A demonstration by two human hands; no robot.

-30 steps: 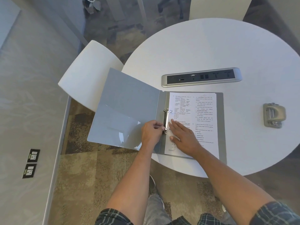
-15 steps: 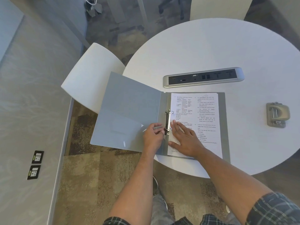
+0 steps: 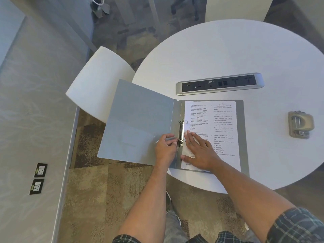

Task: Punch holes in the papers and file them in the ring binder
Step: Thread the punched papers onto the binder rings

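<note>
Since 1 second ago my left hand (image 3: 165, 148) keeps pinching the grey ring binder's (image 3: 140, 123) metal ring clasp (image 3: 181, 132) while my right hand (image 3: 199, 151), fingers spread, presses the white printed papers (image 3: 220, 123) flat, so I judge filing nearly done.

Being counted: one ring binder (image 3: 140, 123), one hole punch (image 3: 300, 124), one power strip (image 3: 220, 83), two hands, two floor sockets, one table (image 3: 228, 50).

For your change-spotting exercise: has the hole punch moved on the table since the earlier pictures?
No. The hole punch keeps its place right of the binder, below the power strip's right end.
</note>
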